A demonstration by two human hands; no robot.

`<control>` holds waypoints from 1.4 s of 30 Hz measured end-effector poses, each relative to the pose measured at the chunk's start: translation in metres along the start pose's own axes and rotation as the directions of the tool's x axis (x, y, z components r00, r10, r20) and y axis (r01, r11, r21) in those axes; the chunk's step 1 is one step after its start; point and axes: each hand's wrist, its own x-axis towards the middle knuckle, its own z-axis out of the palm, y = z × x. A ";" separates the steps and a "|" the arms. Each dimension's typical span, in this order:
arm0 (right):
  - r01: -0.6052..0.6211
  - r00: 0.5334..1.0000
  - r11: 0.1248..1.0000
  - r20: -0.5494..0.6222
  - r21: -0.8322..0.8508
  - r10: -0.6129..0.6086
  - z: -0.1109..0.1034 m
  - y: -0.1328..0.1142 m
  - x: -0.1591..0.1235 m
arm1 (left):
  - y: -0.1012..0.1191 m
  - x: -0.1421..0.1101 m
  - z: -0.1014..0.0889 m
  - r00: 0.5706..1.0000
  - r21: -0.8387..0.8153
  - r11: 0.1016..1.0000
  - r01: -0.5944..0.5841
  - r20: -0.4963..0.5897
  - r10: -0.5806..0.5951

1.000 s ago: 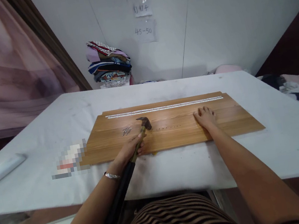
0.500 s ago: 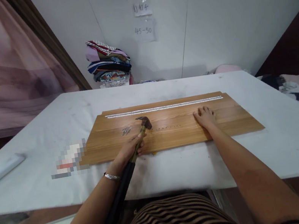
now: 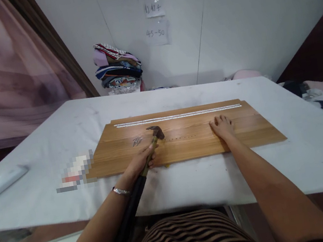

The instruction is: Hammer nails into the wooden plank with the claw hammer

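My left hand is wrapped round the handle of a claw hammer, near its head. The hammer's metal head is over the wooden board, at the left end of a row of small dark nails; whether it touches one I cannot tell. A small pile of loose nails lies on the board just left of the hammer head. On the right part of the board my right hand lies with its fingers spread, holding nothing. Two white strips run along the board's far side.
The board lies on a table with a white cover. A white roll and a pixelated patch are at the left. Behind the table stand a stack of folded clothes and a wall with paper signs. More cloth is piled at the right.
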 end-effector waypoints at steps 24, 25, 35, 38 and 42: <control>-0.010 1.000 1.000 0.017 -0.028 0.011 -0.004 -0.003 -0.003 | 0.001 0.000 0.001 1.000 -0.004 1.000 0.002 -0.019 -0.002; -0.005 1.000 1.000 0.012 -0.027 0.006 -0.003 -0.002 -0.003 | 0.001 0.000 0.001 1.000 -0.007 1.000 0.008 -0.019 -0.009; 0.000 1.000 1.000 -0.003 -0.015 0.000 0.002 0.000 0.000 | 0.000 0.001 0.000 1.000 -0.032 0.999 -0.019 0.005 0.019; 0.003 1.000 1.000 -0.009 -0.015 -0.003 0.002 0.000 -0.001 | 0.000 0.001 0.001 1.000 -0.039 0.999 -0.017 -0.008 0.016; 0.005 1.000 1.000 -0.010 -0.005 -0.005 0.001 0.000 -0.001 | -0.001 0.001 0.001 1.000 -0.041 0.999 -0.006 -0.008 0.006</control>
